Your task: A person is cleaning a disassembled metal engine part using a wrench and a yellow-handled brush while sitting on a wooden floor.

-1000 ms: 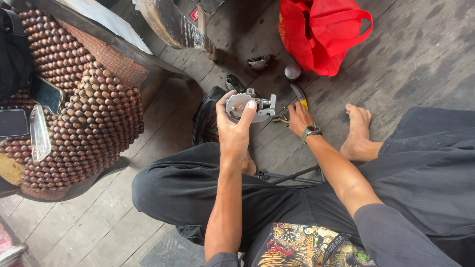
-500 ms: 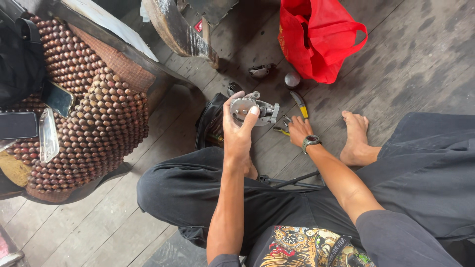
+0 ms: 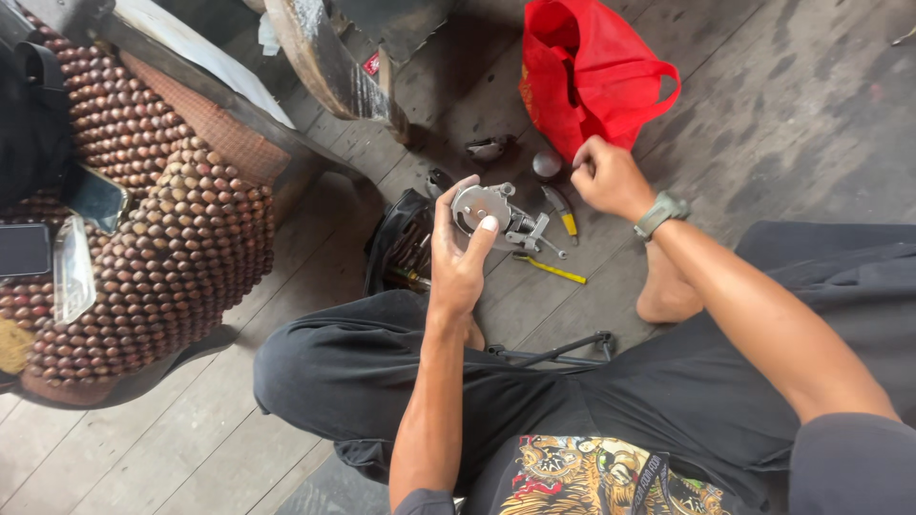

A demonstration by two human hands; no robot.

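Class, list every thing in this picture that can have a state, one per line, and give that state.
left hand: closed around the metal part, holding it up.
metal part: held off the floor, round face up.
right hand: fingers curled, at the red bag's edge.
red bag: on the floor, slumped, mouth open.
yellow-handled tool: lying flat on the planks.
phone: lying on the beaded seat cover, screen dark.

bag (image 3: 592, 72): bright red, plain, upper middle of the frame
metal part (image 3: 496, 215): silver-grey, dull shine, centre
pliers (image 3: 563, 212): yellow handles
screwdriver (image 3: 551, 271): yellow
watch (image 3: 660, 214): grey-green band
trousers (image 3: 353, 372): black, plain
shirt (image 3: 611, 477): black with a print in yellow, orange and red, bottom edge
seat cover (image 3: 162, 238): brown wooden beads in rows, left
floor (image 3: 811, 124): grey weathered planks
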